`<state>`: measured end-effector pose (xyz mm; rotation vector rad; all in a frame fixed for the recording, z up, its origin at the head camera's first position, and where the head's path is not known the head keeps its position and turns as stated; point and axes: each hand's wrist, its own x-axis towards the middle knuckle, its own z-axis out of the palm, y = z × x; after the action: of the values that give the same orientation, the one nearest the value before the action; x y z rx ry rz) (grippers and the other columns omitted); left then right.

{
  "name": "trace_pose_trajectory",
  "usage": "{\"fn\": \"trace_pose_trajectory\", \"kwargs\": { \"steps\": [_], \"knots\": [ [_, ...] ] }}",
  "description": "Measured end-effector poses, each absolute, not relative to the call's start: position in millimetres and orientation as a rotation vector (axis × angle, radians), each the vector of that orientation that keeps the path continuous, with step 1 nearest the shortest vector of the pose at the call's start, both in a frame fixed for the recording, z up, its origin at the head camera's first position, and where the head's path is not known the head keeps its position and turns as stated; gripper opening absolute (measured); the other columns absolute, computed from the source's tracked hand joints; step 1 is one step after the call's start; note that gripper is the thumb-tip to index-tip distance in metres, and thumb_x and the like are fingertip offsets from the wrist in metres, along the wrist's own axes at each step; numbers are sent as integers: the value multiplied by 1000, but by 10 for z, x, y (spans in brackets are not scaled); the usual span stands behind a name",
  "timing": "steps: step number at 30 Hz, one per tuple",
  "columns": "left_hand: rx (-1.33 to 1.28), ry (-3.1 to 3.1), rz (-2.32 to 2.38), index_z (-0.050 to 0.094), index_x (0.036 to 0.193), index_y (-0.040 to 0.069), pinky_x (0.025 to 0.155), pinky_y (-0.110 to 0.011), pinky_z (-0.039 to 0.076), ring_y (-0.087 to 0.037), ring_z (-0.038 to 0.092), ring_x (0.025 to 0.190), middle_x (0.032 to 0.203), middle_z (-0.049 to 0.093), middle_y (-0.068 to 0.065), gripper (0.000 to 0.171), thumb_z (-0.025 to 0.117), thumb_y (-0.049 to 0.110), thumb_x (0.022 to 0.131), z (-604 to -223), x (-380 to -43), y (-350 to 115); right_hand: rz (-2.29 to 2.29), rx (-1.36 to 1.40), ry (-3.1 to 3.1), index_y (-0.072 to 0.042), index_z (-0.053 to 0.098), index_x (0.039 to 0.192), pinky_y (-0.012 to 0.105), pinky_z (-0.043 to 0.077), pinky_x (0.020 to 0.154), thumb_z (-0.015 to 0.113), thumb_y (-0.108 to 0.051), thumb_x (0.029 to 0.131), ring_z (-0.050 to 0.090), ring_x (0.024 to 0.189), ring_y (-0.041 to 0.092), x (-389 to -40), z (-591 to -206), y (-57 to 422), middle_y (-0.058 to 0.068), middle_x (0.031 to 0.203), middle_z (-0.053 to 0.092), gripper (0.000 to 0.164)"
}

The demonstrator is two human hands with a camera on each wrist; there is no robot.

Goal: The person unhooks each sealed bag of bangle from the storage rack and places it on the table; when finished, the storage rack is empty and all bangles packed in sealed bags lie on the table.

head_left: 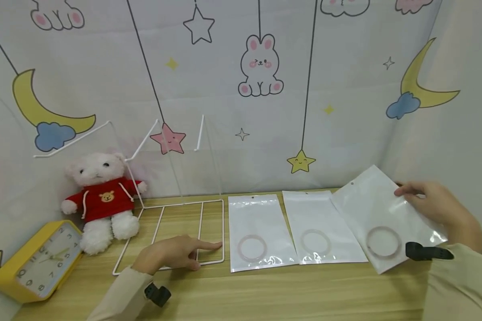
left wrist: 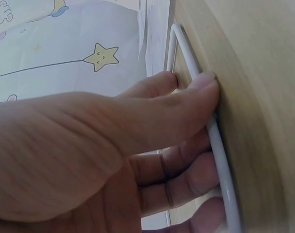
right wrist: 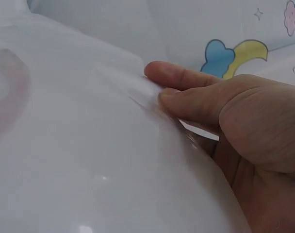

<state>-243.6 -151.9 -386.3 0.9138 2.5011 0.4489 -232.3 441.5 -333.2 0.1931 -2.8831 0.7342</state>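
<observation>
My left hand [head_left: 176, 253] is at the front right corner of a white wire hook rack [head_left: 222, 223]. One finger reaches straight toward the right bar; in the left wrist view the thumb lies over the front rod [left wrist: 224, 167], the other fingers bent behind it. My right hand [head_left: 435, 206] pinches the right edge of a clear-fronted white plastic bag [head_left: 369, 200], thumb on its face. That bag stands tilted, upper edge raised, with a pinkish bangle [head_left: 367, 243] inside. Two similar bags, a left bag [head_left: 253, 218] and a middle bag [head_left: 311, 211], lie flat, each holding a bangle.
A white teddy bear [head_left: 108, 198] in a red hoodie sits behind the rack's left side. A yellow alarm clock [head_left: 40, 261] stands at the far left. Hooks [head_left: 142, 140] stick out from the rack's top. A patterned curtain [head_left: 221, 89] closes off the wooden table's back.
</observation>
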Motion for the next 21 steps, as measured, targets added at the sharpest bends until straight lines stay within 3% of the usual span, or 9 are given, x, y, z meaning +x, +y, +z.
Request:
{"fn": "trace_pose_trajectory", "kwargs": {
  "steps": [9,15,21],
  "knots": [
    [912,2496,459,53,147,24,64,-27,44,-6,49,64,72,57,5,66,75,6,87,-3844,-2424,-1512,806,13,-2917,6,62,121,63,31,91,45,-9,102,39,113,53,-2306,-3484,4609,43,134,41,30],
    [910,2498,458,53,147,25,64,-27,44,-6,48,64,71,56,6,66,75,6,87,-3845,-2431,-1515,902,13,-2933,12,56,128,65,30,93,44,2,94,36,119,54,-2313,-3604,4675,43,136,40,37],
    [920,2500,459,53,147,25,64,-27,43,-5,48,64,71,55,6,67,75,7,87,-3865,-2437,-1535,1001,-58,-2990,15,48,135,67,27,95,43,-2,93,30,124,56,-2296,-3724,4777,44,141,34,45]
  ]
}}
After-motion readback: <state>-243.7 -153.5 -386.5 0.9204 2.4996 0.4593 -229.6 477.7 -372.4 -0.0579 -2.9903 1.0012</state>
